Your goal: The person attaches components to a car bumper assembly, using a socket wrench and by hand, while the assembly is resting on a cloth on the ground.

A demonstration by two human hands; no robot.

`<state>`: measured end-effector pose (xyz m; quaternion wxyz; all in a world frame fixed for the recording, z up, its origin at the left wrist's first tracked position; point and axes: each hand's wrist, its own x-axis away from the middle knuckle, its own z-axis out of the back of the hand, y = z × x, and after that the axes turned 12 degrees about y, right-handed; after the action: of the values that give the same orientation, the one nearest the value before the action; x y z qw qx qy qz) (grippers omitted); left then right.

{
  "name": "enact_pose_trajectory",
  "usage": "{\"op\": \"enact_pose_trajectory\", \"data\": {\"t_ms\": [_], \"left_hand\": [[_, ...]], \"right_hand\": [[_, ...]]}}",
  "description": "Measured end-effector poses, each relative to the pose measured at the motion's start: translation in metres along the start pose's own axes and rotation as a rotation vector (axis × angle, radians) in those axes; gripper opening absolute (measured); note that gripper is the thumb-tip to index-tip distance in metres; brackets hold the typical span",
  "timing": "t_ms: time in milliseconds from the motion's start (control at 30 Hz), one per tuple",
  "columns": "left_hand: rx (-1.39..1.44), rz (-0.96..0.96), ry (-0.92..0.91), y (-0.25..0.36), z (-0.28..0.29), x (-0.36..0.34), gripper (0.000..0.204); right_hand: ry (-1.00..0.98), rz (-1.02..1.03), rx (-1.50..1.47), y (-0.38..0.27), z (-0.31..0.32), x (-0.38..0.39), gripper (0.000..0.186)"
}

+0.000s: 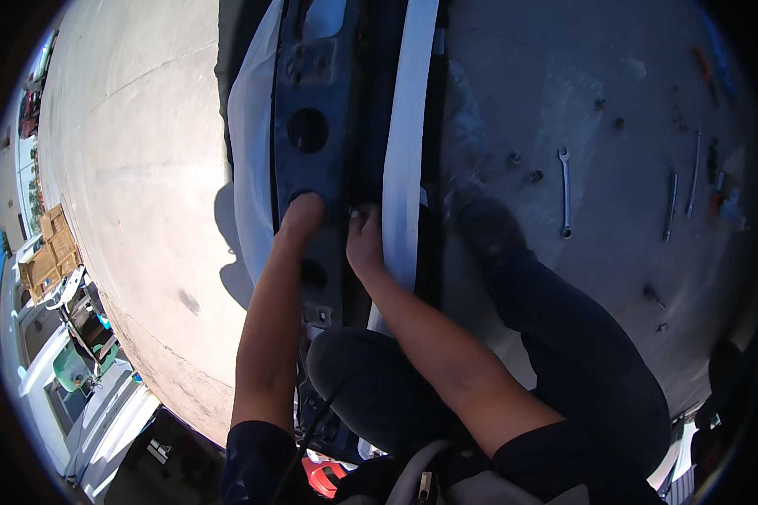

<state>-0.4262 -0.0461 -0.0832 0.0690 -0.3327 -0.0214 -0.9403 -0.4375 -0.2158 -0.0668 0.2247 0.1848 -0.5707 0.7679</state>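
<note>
A long dark metal beam (312, 80) with round holes lies lengthwise below me between white strips, the right one a pale panel (404, 118). My left hand (304, 212) reaches into a round opening in the beam, with its fingers hidden inside. My right hand (365, 240) is at the beam's right edge, beside the pale panel, its fingers curled around something that I cannot make out. Both forearms come up from the lower edge over my dark-trousered knee.
A combination wrench (565, 194), a long extension bar (671, 210), thinner tools and several small fasteners lie on shaded concrete at right, near my shoe (488, 227). Sunlit pavement (143, 168) spreads at left, with a wooden crate (49, 252) and other clutter along the far left rim.
</note>
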Motion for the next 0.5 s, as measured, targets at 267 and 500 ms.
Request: {"op": "enact_pose_trajectory", "data": {"t_ms": [267, 500], "left_hand": [[0.911, 0.424, -0.08, 0.02, 0.071, 0.021, 0.016], [0.951, 0.527, -0.174, 0.014, 0.063, 0.009, 0.013]], "right_hand": [[-0.052, -0.033, -0.031, 0.0, 0.002, -0.005, 0.025], [-0.02, -0.005, -0.095, 0.002, 0.0, -0.003, 0.023]]}}
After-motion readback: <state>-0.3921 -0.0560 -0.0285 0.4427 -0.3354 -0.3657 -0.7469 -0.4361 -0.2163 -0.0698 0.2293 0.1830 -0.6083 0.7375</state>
